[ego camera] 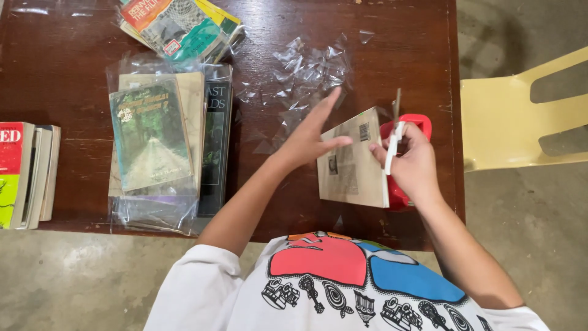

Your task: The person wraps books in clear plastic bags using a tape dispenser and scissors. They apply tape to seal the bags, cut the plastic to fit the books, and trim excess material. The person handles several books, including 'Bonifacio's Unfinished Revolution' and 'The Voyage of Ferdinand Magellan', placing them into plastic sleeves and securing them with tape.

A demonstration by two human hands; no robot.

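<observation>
A tan paperback [352,168] lies back cover up near the table's right front edge. My left hand [309,138] hovers at its left edge, fingers straight and spread, thumb touching the cover. My right hand [413,162] is at the book's right edge, closed around a slim white-handled tool [392,147] whose thin dark tip points up and away from me. A red tape dispenser [416,122] sits under and behind that hand, partly hidden by it and the book.
Clear plastic scraps [309,70] litter the dark wooden table [73,67]. A stack of plastic-wrapped books [162,144] lies left of centre, more wrapped books [180,27] at the far edge, upright books [24,175] at far left. A yellow plastic chair [520,116] stands right of the table.
</observation>
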